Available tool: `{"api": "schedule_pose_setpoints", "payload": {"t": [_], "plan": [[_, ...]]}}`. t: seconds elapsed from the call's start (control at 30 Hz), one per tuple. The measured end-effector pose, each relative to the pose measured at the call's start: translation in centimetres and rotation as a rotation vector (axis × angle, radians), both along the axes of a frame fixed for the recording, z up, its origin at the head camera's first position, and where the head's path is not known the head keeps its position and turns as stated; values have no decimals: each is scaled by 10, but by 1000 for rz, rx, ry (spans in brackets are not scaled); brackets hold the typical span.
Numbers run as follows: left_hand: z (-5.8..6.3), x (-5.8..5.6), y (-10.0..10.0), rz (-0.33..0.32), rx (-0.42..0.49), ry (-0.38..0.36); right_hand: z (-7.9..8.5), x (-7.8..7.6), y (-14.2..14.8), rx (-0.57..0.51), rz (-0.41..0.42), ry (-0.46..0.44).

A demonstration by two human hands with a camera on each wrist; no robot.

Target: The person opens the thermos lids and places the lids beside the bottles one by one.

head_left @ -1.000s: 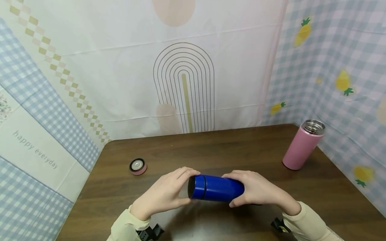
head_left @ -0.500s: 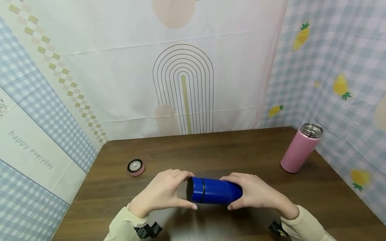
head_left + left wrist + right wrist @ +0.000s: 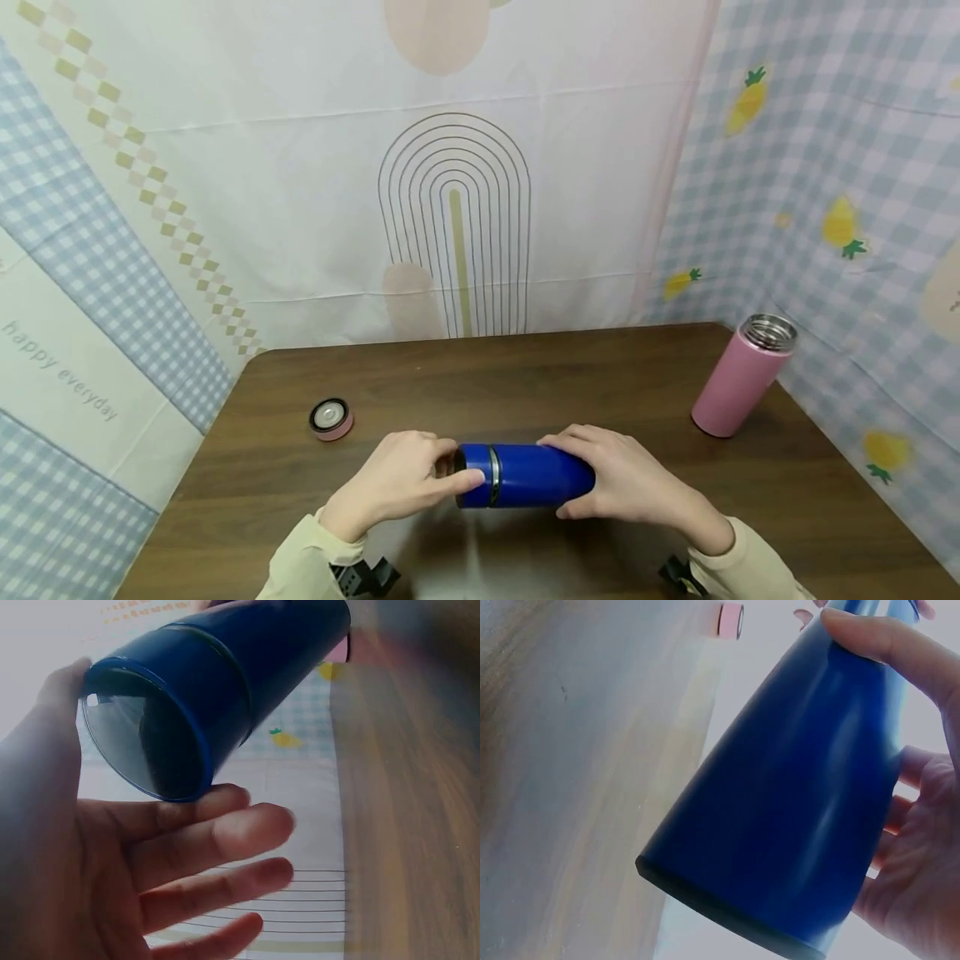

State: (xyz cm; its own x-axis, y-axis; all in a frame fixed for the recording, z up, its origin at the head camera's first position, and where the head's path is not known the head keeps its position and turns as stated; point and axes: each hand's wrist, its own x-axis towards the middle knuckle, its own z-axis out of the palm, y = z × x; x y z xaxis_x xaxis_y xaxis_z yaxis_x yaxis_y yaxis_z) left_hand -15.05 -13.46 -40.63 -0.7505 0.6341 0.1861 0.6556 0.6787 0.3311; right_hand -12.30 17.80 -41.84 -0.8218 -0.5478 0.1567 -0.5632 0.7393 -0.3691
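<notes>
A blue thermos (image 3: 536, 477) is held sideways above the table between both hands. Its blue lid (image 3: 472, 475) points left, and a shiny ring shows at the seam. The left hand (image 3: 397, 479) grips the lid, thumb across the front and fingers partly hidden behind. In the left wrist view the lid's dark end (image 3: 146, 739) faces the palm; the other fingers (image 3: 225, 881) spread below it. The right hand (image 3: 622, 475) wraps the thermos near its base, with the thumb across the body in the right wrist view. The dark base rim (image 3: 720, 915) shows there.
A pink thermos (image 3: 738, 379) without a lid stands upright at the table's right, its steel mouth uncovered. A pink lid (image 3: 331, 418) lies inner side up at the left. Printed cloth (image 3: 585, 208) hangs behind the brown wooden table (image 3: 525, 375).
The left thumb has moved from below the lid onto its front. The seam, dark before, now shows a shiny ring. The thermos has shifted slightly left and lies more level.
</notes>
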Motion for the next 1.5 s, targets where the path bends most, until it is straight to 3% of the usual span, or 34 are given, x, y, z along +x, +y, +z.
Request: {"api": "schedule_pose_setpoints", "payload": {"t": [0.17,0.3,0.4,0.53,0.63,0.73,0.87,1.2,1.33,1.5], "plan": [[3,0,-2,38,-29,-86,1,-2,-1,-9,-1,-33],[5,2,-3,35,-37,-73,-2,-2,-1,-26,2,-59],[5,6,-5,17,21,-62,-3,-2,0,-39,4,-70],[6,11,-7,-116,141,-34,-3,-1,3,-60,-3,-90],[5,13,-5,-251,163,59,-2,-1,5,-75,-4,-112],[5,12,-3,-309,146,167,-1,-1,6,-87,3,-138],[5,10,-5,-296,131,197,-1,0,6,-95,2,-160],[6,15,-15,-100,67,28,-3,1,3,-82,-12,-133],[7,17,-16,-131,97,28,-4,1,3,-81,-10,-138],[9,19,-14,-245,144,161,-4,0,2,-88,2,-151]]}}
